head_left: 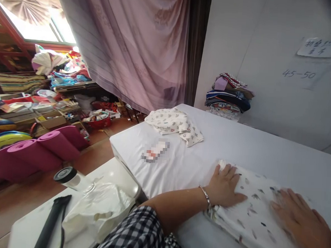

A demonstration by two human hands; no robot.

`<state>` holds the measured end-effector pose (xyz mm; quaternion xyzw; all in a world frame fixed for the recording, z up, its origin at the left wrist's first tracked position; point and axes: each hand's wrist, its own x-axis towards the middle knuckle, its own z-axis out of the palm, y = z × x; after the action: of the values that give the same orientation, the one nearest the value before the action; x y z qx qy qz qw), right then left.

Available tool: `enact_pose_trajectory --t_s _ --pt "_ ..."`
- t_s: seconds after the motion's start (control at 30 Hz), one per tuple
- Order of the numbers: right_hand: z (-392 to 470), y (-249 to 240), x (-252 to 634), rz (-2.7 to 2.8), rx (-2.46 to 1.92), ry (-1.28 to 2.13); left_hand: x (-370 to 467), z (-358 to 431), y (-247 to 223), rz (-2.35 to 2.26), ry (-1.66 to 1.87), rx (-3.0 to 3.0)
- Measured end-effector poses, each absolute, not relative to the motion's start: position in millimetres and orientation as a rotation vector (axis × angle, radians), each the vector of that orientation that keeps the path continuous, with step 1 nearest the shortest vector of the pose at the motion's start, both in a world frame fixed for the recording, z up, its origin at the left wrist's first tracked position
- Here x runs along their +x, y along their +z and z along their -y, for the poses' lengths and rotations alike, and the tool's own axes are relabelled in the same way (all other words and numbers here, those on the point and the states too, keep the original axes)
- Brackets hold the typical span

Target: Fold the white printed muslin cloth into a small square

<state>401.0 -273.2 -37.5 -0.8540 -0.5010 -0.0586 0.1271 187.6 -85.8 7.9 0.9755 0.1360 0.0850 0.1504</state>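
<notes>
A white cloth with small dark and grey prints (256, 214) lies folded flat on the white-covered table (233, 142). Pressed on its left end is my left hand (225, 184), palm down with the fingers spread; a silver bracelet circles the wrist. My right hand (299, 220) rests flat over the cloth's right part, a little blurred, its fingers stretched out. Neither hand grips anything. Further back, a crumpled white cloth with grey and red prints (173, 122) lies near the table's far left corner. A small pixelated object (155, 151) sits in front of it.
Left of the table, a lower white surface holds a clear jar with a black lid (68, 176), a pale plastic bag (102, 206) and a black folded umbrella-like object (52, 221). Folded clothes (229, 92) are stacked by the wall. Pink rolled mats (42, 147) line the floor.
</notes>
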Motion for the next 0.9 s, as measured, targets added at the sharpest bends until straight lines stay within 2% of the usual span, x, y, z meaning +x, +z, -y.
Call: enact_pose_trajectory --t_s 0.13,0.37,0.53,0.67,0.9 --pt "255 -26 418 1.531 -2.505 -0.278 188 86 7 -0.392 0.266 2.768" --pt "242 -37 420 1.339 -2.651 0.038 185 83 11 -0.373 0.335 2.703" --pt "242 -13 412 1.129 -2.526 0.180 185 75 10 -0.397 0.370 2.560" --pt "255 9 416 0.720 -2.474 0.322 191 56 14 -0.675 0.463 2.360" --pt "276 24 425 0.304 -2.211 0.582 210 20 38 -0.932 0.130 1.929"
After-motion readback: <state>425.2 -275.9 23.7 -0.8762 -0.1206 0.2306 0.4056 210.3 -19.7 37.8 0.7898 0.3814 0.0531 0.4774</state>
